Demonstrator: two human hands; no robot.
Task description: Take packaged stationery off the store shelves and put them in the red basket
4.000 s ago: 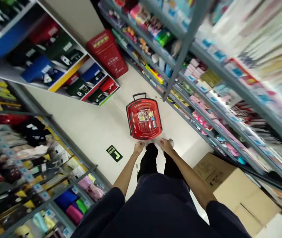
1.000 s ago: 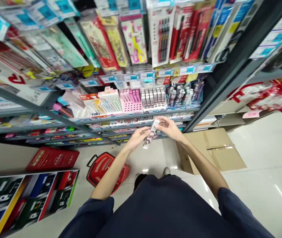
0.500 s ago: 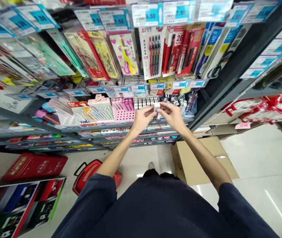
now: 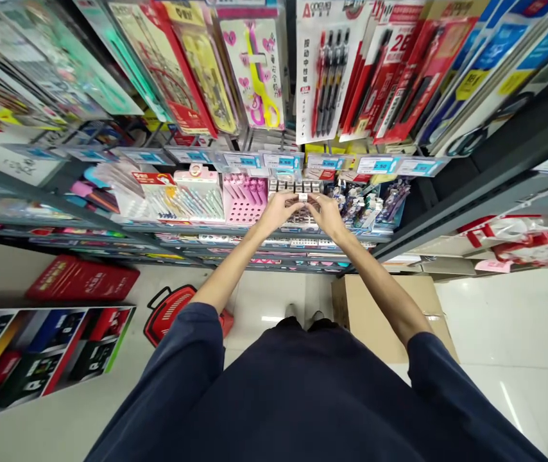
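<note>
Where the right hand (image 4: 326, 215) reaches, white items (image 4: 298, 186) fill a tray (image 4: 269, 187).

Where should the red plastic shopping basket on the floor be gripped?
Take the black looped handle of the red plastic shopping basket from above: it lies flat on the floor, on the side away from the left arm, whose sleeve covers part of the basket.

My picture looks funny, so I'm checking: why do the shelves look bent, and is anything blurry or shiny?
In the head view, the metal shelf upright leans and the aisle bows outward, like a wide-lens stretch; the pen pack looks sharp; the left hand and right hand show no strong blur; the shiny floor has a bright streak of glare.
</note>
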